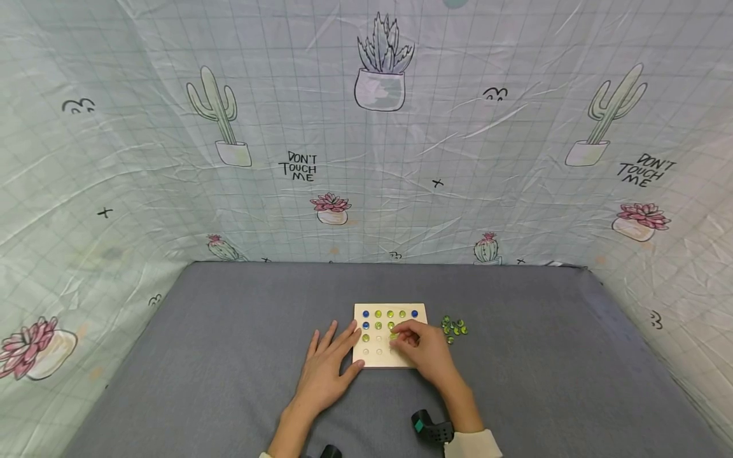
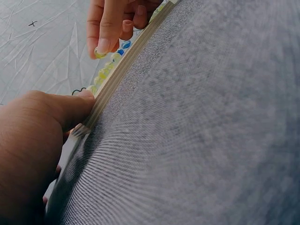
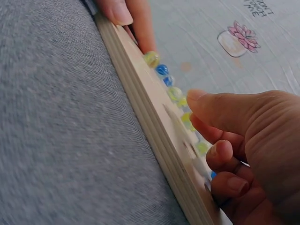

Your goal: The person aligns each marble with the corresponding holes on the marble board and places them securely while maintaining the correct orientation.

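Note:
A pale wooden board (image 1: 389, 360) with rows of round hollows lies on the grey cloth. Yellow-green marbles (image 1: 390, 314) and a few blue marbles (image 1: 415, 313) sit in its far rows; some near hollows hold nothing. My left hand (image 1: 328, 374) lies with fingers spread at the board's left side, its thumb touching the edge in the left wrist view. Over the board's right part, my right hand (image 1: 426, 352) pinches a yellow-green marble (image 2: 100, 54) between thumb and forefinger. From the right wrist view, that pinched marble is mostly hidden behind the thumb (image 3: 225, 110).
Several loose green marbles (image 1: 455, 327) lie on the cloth just right of the board. The grey table (image 1: 544, 381) spreads around, with a printed curtain (image 1: 378, 146) behind and at both sides. A black wrist strap (image 1: 432, 429) is near the right forearm.

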{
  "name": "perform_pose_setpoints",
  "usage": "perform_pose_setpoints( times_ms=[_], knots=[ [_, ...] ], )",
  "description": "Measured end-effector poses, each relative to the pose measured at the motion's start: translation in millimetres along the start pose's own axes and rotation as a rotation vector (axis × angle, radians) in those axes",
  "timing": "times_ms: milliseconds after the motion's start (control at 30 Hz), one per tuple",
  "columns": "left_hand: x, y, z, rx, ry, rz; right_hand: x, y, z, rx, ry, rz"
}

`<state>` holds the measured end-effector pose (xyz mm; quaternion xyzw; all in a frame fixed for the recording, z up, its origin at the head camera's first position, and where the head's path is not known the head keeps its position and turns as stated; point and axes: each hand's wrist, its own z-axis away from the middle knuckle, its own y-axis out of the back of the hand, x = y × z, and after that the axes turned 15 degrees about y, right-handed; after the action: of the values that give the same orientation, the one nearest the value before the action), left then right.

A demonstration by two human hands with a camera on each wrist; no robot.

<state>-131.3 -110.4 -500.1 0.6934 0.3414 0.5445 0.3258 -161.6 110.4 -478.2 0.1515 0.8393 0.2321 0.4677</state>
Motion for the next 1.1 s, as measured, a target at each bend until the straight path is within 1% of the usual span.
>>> perform_pose_setpoints(
  times_ms=[133, 333, 467, 633, 733, 867, 1100],
  knots=[
    [-0.8, -0.9, -0.6, 0.005, -0.015, -0.007, -2.7, -2.8, -0.3, 0.016, -0.001, 0.005],
    [-2.5, -1.8, -0.5, 0.021, -0.037, 0.002, -4.2, -8.4, -1.1, 0.023, 0.023, 0.023],
    [-2.0, -0.9, 0.1, 0.014, -0.031, -0.001, -5.9, -11.6, -1.3, 0.009, 0.025, 0.029],
    [-1.3, -0.4, 0.1, 0.005, -0.023, -0.003, -7.4, -16.7, -0.9, 0.007, 0.067, 0.045],
    [-1.1, -0.3, -0.2, 0.001, -0.02, 0.003, -7.3, -20.4, -0.5, 0.002, 0.093, 0.074],
    [-1.2, -0.7, -0.5, 0.003, -0.021, 0.009, -7.6, -24.6, 0.2, -0.003, 0.11, 0.143],
    [-0.5, -0.8, -1.2, 0.025, -0.036, 0.016, -8.3, -28.6, 0.4, 0.025, 0.111, 0.222]
  ],
)
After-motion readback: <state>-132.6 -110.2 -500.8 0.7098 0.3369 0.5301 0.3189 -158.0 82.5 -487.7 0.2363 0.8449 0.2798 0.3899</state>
